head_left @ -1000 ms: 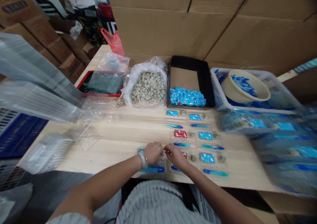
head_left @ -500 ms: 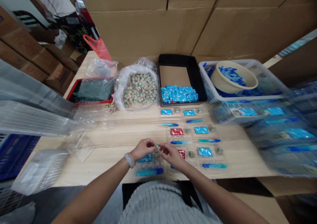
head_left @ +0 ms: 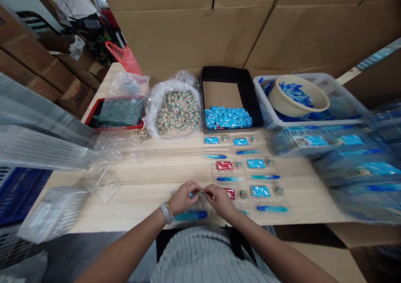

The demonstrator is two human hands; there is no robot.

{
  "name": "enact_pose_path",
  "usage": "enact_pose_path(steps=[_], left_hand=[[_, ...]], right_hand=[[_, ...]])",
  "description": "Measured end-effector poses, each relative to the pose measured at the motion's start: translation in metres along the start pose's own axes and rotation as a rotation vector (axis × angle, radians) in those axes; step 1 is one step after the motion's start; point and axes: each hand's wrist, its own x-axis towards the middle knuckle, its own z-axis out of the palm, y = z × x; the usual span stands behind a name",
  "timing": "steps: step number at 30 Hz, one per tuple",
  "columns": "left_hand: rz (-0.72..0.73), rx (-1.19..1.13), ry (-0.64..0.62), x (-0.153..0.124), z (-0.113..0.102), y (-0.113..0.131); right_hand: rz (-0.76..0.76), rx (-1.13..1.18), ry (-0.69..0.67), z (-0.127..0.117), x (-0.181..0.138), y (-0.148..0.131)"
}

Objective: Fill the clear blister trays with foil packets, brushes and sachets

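My left hand (head_left: 182, 198) and my right hand (head_left: 220, 199) meet at the table's near edge, fingers pinched together on a small wrapped piece (head_left: 199, 192) between them. Under the hands lies a clear blister pack (head_left: 191, 214) holding a blue pen-like item and a blue packet. To the right, several more clear packs (head_left: 250, 178) lie in rows, each with a blue or red packet and a blue pen-like item. A watch band sits on my left wrist.
At the back stand a bag of small beige-green pieces (head_left: 177, 112), a black tray of blue packets (head_left: 227, 118), a red tray (head_left: 117, 114) and a white basket with a beige bowl (head_left: 297, 99). Stacked filled packs (head_left: 354, 162) lie right; empty clear trays (head_left: 44, 145) left. Cardboard boxes behind.
My hands have dropped back down onto the blister pack after lifting slightly half a second ago, still pinching the small piece. The view has shifted a little.
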Motion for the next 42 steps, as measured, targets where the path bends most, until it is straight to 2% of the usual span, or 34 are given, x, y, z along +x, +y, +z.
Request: enact_pose_path(steps=[3,9,13,21,30,38,42], left_hand=[[0.030,0.069,0.001,-0.004,0.006,-0.001],[0.050,0.180,-0.038,-0.005,0.017,-0.008],[0.045,0.190,-0.001,-0.006,0.020,-0.008],[-0.049,0.011,0.141,-0.007,0.017,-0.010],[-0.070,0.002,0.111,-0.007,0.016,-0.008],[-0.034,0.001,0.076,-0.005,0.016,-0.007],[-0.042,0.020,0.046,-0.005,0.016,-0.004]], right_hand=[[-0.046,-0.102,-0.028,0.003,-0.003,0.005],[-0.038,-0.219,-0.045,0.009,-0.005,0.010],[-0.017,-0.160,-0.014,0.009,-0.006,0.011],[0.012,0.056,0.070,0.008,-0.006,0.005],[-0.088,0.012,0.051,0.002,-0.002,0.001],[0.094,0.070,0.043,0.006,0.001,0.008],[0.083,0.094,0.054,0.006,0.000,0.007]])
